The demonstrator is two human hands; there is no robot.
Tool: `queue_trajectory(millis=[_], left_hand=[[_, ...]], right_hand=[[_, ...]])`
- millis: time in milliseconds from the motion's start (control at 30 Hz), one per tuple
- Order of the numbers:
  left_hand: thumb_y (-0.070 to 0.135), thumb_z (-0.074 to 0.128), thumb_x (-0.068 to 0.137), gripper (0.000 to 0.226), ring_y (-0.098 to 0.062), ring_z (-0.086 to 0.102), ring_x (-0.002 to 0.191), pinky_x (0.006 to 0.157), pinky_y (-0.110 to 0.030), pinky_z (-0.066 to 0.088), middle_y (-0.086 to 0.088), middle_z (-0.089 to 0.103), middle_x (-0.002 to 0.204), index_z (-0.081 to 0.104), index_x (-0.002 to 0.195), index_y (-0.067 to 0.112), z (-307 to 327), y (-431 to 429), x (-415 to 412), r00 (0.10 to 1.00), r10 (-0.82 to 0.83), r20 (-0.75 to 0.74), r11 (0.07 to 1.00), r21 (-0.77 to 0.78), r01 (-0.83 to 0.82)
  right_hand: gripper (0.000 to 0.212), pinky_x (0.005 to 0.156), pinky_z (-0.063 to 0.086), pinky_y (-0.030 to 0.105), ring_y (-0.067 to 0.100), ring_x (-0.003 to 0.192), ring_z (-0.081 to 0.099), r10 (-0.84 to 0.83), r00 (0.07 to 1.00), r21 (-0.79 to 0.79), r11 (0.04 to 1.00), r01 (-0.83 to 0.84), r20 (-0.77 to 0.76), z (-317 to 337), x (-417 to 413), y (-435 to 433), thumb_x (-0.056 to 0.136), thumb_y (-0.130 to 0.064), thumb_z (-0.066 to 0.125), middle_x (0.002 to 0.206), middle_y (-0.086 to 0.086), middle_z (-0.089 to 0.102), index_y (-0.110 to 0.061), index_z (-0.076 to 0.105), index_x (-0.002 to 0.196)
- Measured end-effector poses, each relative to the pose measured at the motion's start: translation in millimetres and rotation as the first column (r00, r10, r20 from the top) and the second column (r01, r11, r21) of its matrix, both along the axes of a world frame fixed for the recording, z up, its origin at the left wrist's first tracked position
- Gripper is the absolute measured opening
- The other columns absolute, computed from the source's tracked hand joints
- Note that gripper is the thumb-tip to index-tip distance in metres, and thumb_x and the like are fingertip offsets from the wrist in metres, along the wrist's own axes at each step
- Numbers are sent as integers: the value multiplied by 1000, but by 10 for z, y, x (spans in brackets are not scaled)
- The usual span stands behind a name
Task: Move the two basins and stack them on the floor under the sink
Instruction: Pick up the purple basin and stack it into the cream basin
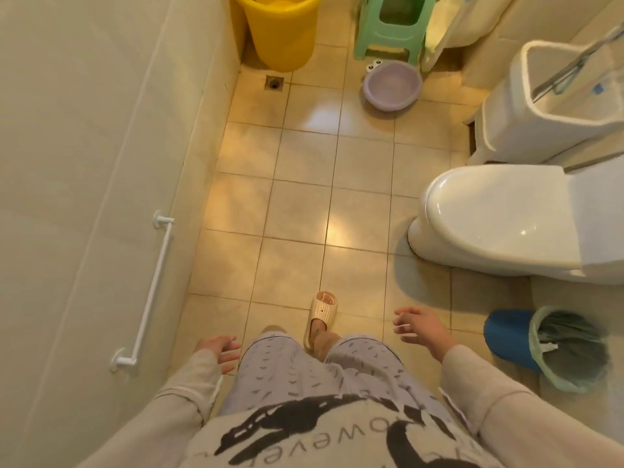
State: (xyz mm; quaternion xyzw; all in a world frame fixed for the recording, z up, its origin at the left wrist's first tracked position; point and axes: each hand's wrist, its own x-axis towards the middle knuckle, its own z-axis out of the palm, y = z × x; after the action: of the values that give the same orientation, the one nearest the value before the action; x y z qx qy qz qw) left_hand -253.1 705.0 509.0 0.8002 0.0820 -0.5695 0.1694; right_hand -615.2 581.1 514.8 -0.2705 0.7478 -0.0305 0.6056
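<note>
Both hands, left hand (pixel 217 349) and right hand (pixel 418 327), spread and empty, purple plastic basin (pixel 392 85) well ahead on floor by green stool (pixel 393 27); probably light, stiff, grab rim.

We see glossy beige ceramic floor tiles (pixel 297 204), smooth, throwing back lamp glare. Round lilac plastic basin (pixel 391 85): smooth, semi-matt. Tall yellow plastic bucket (pixel 282 32): smooth, slight sheen. Pale green plastic stool (pixel 393 28): matt. White ceramic toilet (pixel 499 214): highly glossy lid. White plastic rectangular bin (pixel 553 106): matt. We note blue plastic wastebasket (pixel 506 336) lined with thin crinkled green film bag (pixel 570 349). White painted wall rail (pixel 148 295): smooth. Cream foam-like slipper (pixel 320 315): matt. Beige cloth sleeves (pixel 182 400): soft, matt.
</note>
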Motion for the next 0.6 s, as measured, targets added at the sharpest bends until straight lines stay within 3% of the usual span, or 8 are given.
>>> queue_trajectory(millis=[67, 167, 233, 300, 333, 400, 500, 600], left_hand=[[10, 47, 94, 29, -31, 61, 95, 74, -38, 49, -19, 64, 110, 57, 117, -4, -3, -181, 53, 998, 59, 5, 998, 31, -59], [11, 52, 92, 22, -25, 61, 57, 57, -34, 52, -15, 67, 70, 63, 99, -7, 2, -467, 171, 996, 93, 9, 992, 88, -93], [9, 52, 91, 33, -25, 53, 53, 75, -40, 55, -23, 67, 86, 60, 117, -10, -33, -705, 288, 996, 87, 5, 992, 91, -87], [9, 51, 91, 42, -23, 51, 48, 64, -36, 55, -23, 62, 83, 52, 126, -14, -76, -987, 418, 997, 75, 7, 993, 91, -75], [9, 51, 91, 42, -24, 53, 51, 56, -33, 50, -19, 59, 76, 52, 125, -15, -90, -1158, 482, 997, 78, 2, 993, 89, -78], [11, 50, 92, 34, -30, 60, 65, 61, -33, 48, -18, 60, 77, 59, 112, -15, -115, -1571, 614, 998, 61, -15, 996, 73, -60], [11, 48, 94, 26, -23, 58, 58, 56, -29, 44, -12, 57, 68, 58, 75, -3, -122, -2378, 828, 1000, 4, -26, 999, 36, -3], [10, 50, 92, 13, -20, 52, 64, 59, -31, 41, -8, 56, 75, 56, 84, 2, -25, -3265, 1065, 996, -91, 10, 995, -30, 92]], right_hand=[[23, 61, 47, 28, 19, 66, 58, 55, 998, -28, 998, -55, 1, 44, 96, -428, 91, -5, 45, 80, 8, 60, -3, 58, 109], [21, 59, 46, 27, 18, 65, 57, 96, 995, -50, 994, -96, 9, 89, 258, -950, 91, -6, 45, 79, 7, 60, -4, 58, 107], [20, 59, 46, 27, 17, 64, 58, 91, 996, -65, 994, -90, 1, 82, 350, -1258, 90, -7, 45, 78, 6, 60, -6, 59, 105], [18, 60, 47, 27, 17, 64, 58, 81, 997, -64, 995, -82, -8, 56, 450, -1515, 90, -7, 46, 78, 7, 61, -7, 59, 102], [18, 60, 48, 28, 17, 64, 58, 79, 997, -57, 995, -79, -7, 32, 510, -1634, 90, -8, 46, 79, 7, 61, -7, 59, 102], [19, 62, 48, 29, 18, 66, 59, 64, 998, -46, 997, -64, -4, -29, 644, -1877, 90, -8, 46, 81, 8, 61, -6, 59, 103], [20, 66, 49, 31, 19, 69, 59, 30, 1000, -29, 999, -30, -10, -117, 868, -2219, 92, -9, 46, 82, 8, 61, -6, 59, 105], [20, 65, 48, 31, 19, 66, 57, -38, 999, 11, 999, 38, -30, -125, 1036, -2470, 92, -8, 45, 78, 8, 59, -4, 59, 105]])
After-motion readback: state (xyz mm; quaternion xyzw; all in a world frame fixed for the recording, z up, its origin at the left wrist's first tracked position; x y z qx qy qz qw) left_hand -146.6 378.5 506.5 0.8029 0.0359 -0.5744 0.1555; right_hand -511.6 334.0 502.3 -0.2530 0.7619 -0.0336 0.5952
